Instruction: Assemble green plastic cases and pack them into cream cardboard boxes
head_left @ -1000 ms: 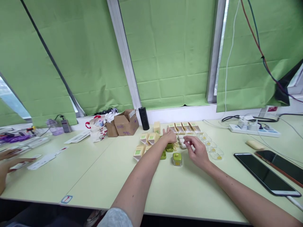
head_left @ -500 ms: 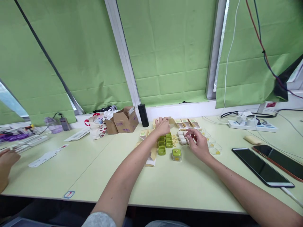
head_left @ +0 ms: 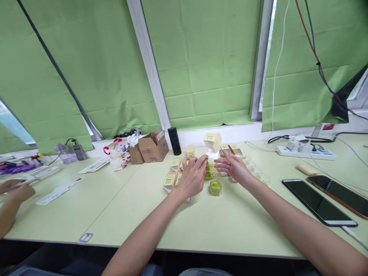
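Observation:
My left hand (head_left: 192,177) reaches forward, its fingertips at the white lower end of a small cream box with a green label (head_left: 212,142), which stands raised above the table. My right hand (head_left: 231,167) is open just right of it, fingers stretched toward the box's base. Below the hands lie small green cases (head_left: 208,175) and one clear case with a green lid (head_left: 215,188). More cream boxes (head_left: 171,173) lie left of my left hand, and a row of flat ones (head_left: 232,148) lies behind my right hand.
Clear plastic lids (head_left: 260,177) sit right of my right hand. Two phones (head_left: 317,203) and a power strip (head_left: 304,153) are at right. A black cylinder (head_left: 174,141) and cardboard box (head_left: 152,147) stand at the back. Another person's hands (head_left: 14,189) work at far left.
My left hand drew back from the far row of boxes and one cream box now stands raised at its fingertips. My right hand opened and moved toward it.

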Action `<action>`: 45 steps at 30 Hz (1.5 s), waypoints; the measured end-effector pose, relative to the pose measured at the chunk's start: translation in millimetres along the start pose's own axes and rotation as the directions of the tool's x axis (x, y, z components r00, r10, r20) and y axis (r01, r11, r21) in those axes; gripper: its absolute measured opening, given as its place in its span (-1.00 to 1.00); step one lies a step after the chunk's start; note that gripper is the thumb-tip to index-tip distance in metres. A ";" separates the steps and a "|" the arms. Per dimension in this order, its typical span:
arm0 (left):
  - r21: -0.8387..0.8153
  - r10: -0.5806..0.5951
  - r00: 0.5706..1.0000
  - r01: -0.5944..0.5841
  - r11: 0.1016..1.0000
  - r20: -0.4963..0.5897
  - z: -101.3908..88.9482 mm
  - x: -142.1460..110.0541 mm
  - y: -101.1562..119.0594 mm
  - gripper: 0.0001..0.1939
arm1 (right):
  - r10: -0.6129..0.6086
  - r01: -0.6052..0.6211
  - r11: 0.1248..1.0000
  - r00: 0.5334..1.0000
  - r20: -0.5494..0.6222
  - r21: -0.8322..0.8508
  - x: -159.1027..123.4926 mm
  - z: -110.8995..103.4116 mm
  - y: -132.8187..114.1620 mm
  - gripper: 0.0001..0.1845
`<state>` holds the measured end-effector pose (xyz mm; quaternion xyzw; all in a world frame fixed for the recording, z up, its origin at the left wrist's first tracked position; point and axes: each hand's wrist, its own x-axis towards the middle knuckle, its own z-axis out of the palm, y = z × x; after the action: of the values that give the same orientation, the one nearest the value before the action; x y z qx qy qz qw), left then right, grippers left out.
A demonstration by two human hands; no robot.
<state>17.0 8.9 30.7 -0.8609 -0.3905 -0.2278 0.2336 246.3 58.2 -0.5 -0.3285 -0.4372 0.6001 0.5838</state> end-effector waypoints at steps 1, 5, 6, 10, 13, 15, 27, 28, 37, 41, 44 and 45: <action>0.014 0.037 0.999 -0.038 0.999 0.016 0.3 -3.8 2.0 -0.40 | 0.009 -0.009 0.999 1.000 0.007 0.048 0.2 0.7 -1.8 -0.55; 0.036 0.117 0.991 -0.120 0.992 0.071 4.2 -12.4 4.0 -0.35 | -0.023 0.020 0.993 0.999 0.025 0.114 -1.2 -0.5 -5.9 -0.55; 0.030 0.127 0.989 -0.129 0.991 0.075 5.5 -13.4 4.1 -0.35 | -0.028 0.024 0.994 0.999 0.034 0.109 -1.6 -1.1 -6.0 -0.54; -0.032 0.188 0.980 -0.186 0.982 0.058 9.8 -16.7 7.1 -0.39 | -0.044 0.040 0.995 0.998 0.043 0.095 -1.7 -2.3 -3.8 -0.48; -0.085 0.243 0.969 -0.238 0.967 0.053 9.4 -19.3 10.5 -0.43 | -0.108 0.108 0.994 0.993 0.048 0.010 -1.5 -2.1 -0.7 -0.48; -0.111 0.258 0.965 -0.253 0.961 0.040 7.3 -20.1 11.6 -0.45 | -0.170 0.176 0.982 0.982 0.086 -0.066 -2.3 -1.9 1.0 -0.50; -0.638 -0.441 0.896 0.307 0.706 -0.057 21.3 13.0 4.6 -0.39 | -0.433 0.426 0.883 0.901 0.004 -0.197 -10.1 0.6 13.6 -0.31; -0.668 -0.452 0.892 0.324 0.670 -0.022 26.1 13.3 4.4 -0.37 | -0.452 0.446 0.869 0.892 0.022 -0.216 -12.8 2.4 14.8 -0.33; -0.774 -0.480 0.877 0.301 0.557 -0.004 48.5 0.4 5.5 -0.55 | -0.570 0.560 0.668 0.809 0.147 -0.491 -29.4 9.5 29.3 -0.47; -0.743 -0.458 0.884 0.242 0.624 -0.096 49.3 -4.4 5.7 -0.54 | -0.608 0.619 0.561 0.759 0.235 -0.550 -30.5 6.5 31.7 -0.45; -0.674 -0.399 0.896 0.173 0.718 -0.195 50.4 -10.0 1.6 -0.51 | -0.643 0.672 0.418 0.694 0.324 -0.611 -31.3 2.0 29.9 -0.39; -0.631 -0.359 0.902 0.136 0.764 -0.240 50.3 -12.0 -0.4 -0.51 | -0.654 0.685 0.368 0.671 0.348 -0.629 -31.2 0.2 29.4 -0.39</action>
<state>20.1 31.5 -15.7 -0.7757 -0.3625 -0.5163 -0.0187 237.2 29.2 -30.7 -0.3104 -0.7399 0.0957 0.5891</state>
